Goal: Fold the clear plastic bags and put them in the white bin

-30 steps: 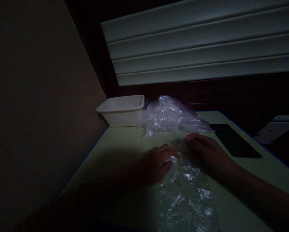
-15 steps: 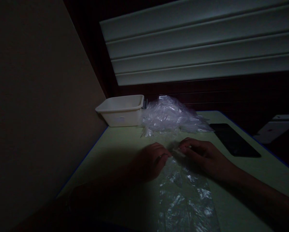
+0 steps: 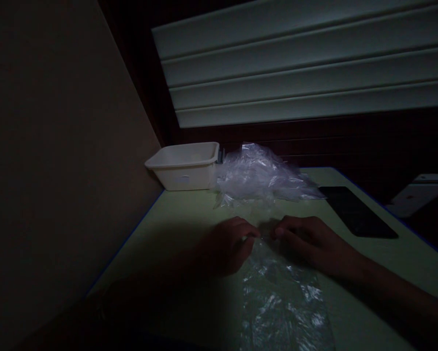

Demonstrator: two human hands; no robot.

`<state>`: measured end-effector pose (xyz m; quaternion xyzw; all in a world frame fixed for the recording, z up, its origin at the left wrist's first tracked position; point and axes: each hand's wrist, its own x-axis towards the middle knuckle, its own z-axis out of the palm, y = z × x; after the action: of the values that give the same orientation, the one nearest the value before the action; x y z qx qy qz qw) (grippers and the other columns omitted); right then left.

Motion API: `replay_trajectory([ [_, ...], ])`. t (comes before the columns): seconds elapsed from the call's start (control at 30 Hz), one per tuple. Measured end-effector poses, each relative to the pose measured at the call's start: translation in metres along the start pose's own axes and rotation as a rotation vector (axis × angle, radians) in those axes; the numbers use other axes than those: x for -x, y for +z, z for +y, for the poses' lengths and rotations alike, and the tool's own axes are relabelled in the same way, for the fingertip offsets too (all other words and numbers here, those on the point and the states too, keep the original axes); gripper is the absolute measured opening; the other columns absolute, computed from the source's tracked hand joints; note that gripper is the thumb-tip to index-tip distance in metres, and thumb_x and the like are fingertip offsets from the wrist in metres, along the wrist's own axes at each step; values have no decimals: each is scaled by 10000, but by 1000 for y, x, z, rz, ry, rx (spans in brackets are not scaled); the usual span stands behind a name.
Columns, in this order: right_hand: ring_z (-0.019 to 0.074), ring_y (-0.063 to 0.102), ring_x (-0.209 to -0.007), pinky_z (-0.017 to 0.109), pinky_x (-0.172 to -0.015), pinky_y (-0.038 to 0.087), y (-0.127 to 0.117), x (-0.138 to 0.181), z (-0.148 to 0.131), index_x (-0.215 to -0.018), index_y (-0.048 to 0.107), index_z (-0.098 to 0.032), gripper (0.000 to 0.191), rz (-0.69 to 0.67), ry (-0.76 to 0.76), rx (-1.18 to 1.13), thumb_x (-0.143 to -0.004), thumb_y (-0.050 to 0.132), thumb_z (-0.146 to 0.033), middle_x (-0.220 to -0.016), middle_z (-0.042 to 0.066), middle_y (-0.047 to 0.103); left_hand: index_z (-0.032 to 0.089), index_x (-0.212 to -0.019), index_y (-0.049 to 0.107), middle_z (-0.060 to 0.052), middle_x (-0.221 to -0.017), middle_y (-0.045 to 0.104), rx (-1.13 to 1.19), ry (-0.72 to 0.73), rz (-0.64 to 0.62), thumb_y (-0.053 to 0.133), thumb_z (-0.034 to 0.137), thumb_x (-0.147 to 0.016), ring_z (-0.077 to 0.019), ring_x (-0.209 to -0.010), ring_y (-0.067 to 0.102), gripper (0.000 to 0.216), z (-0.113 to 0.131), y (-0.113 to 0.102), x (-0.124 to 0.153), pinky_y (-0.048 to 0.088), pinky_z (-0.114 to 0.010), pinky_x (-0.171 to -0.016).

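A clear plastic bag (image 3: 283,304) lies flat on the pale green table (image 3: 175,224), running from the near edge up to my hands. My left hand (image 3: 228,246) is curled, its fingertips pinched on the bag's far end at the left. My right hand (image 3: 308,241) is curled too, with its fingers pressed on the same far end at the right. The two hands almost touch over the bag's top edge. The scene is dim, and small details at the fingertips are hard to see.
A heap of crumpled clear plastic bags (image 3: 261,175) lies just beyond my hands. A white plastic tub (image 3: 184,165) stands at the back left by the wall. A dark phone (image 3: 358,212) lies flat at the right. Closed blinds (image 3: 299,63) hang behind.
My hands have drawn closer together on the bag's far end, from resting apart to fingertips nearly meeting. The bag's top edge has been gathered slightly.
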<state>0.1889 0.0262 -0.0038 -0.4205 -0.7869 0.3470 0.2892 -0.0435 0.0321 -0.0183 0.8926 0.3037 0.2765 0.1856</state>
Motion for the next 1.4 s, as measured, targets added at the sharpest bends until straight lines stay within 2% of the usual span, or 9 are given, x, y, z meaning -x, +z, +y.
replay_trajectory([
  [0.17, 176, 614, -690, 297, -627, 468, -6, 1, -2, -854, 670, -199, 287, -10, -38, 80, -928, 469, -391, -795, 34, 683, 146, -1120, 609, -113, -1122, 621, -52, 172, -154, 483, 119, -851, -220, -1042, 535, 298, 7, -6, 1, 452, -370, -923],
  [0.3, 196, 617, -614, 294, -522, 433, -28, 3, 2, -815, 671, -194, 349, 158, 135, 215, -922, 443, -435, -724, 58, 688, 133, -1086, 627, -114, -1125, 616, -101, 198, -199, 476, 119, -859, -224, -1033, 534, 273, 10, -9, 2, 457, -367, -912],
  [0.33, 200, 608, -584, 294, -493, 411, -35, 4, 5, -781, 672, -192, 343, 155, 177, 274, -901, 468, -441, -689, 63, 682, 132, -1085, 626, -113, -1118, 618, -102, 212, -200, 473, 116, -857, -222, -1027, 536, 275, 10, -8, 2, 457, -367, -910],
  [0.43, 189, 562, -480, 290, -437, 361, -55, 9, 21, -602, 627, -189, 336, -29, 299, 372, -815, 569, -442, -556, 65, 632, 115, -1079, 620, -113, -1100, 623, -115, 249, -219, 461, 108, -853, -218, -1017, 537, 276, 8, -8, 2, 452, -366, -912],
  [0.5, 184, 558, -489, 286, -434, 360, -60, 12, 31, -597, 607, -191, 307, -135, 357, 384, -814, 574, -406, -575, 66, 639, 106, -1085, 614, -113, -1101, 622, -133, 260, -247, 462, 107, -852, -216, -1021, 535, 278, 8, -7, 3, 445, -366, -918],
  [0.73, 160, 531, -530, 276, -456, 368, -47, 14, 35, -694, 658, -178, 278, -261, 287, 295, -863, 533, -359, -636, 50, 643, 138, -1092, 608, -95, -1121, 615, -152, 223, -278, 471, 110, -847, -216, -1021, 534, 283, 6, -4, 5, 433, -374, -923],
  [1.0, 135, 487, -558, 252, -486, 330, -45, 8, 22, -676, 606, -147, 226, -285, 342, 276, -820, 542, -308, -641, 19, 593, 133, -1054, 618, -95, -1097, 622, -137, 251, -257, 481, 103, -832, -215, -992, 545, 262, 5, -3, 4, 450, -372, -888],
  [1.3, 131, 450, -587, 261, -527, 355, -45, 10, 25, -702, 565, -177, 184, -267, 268, 114, -823, 581, -314, -649, -1, 533, 125, -1050, 618, -100, -1105, 616, -162, 263, -231, 475, 108, -843, -216, -989, 542, 252, 4, 0, 6, 443, -375, -901],
  [1.4, 129, 477, -572, 261, -519, 374, -46, 10, 24, -714, 561, -180, 200, -268, 308, 28, -848, 572, -330, -651, 13, 569, 120, -1050, 618, -102, -1105, 613, -165, 263, -236, 472, 114, -849, -218, -995, 540, 249, 4, -1, 6, 445, -374, -897],
])
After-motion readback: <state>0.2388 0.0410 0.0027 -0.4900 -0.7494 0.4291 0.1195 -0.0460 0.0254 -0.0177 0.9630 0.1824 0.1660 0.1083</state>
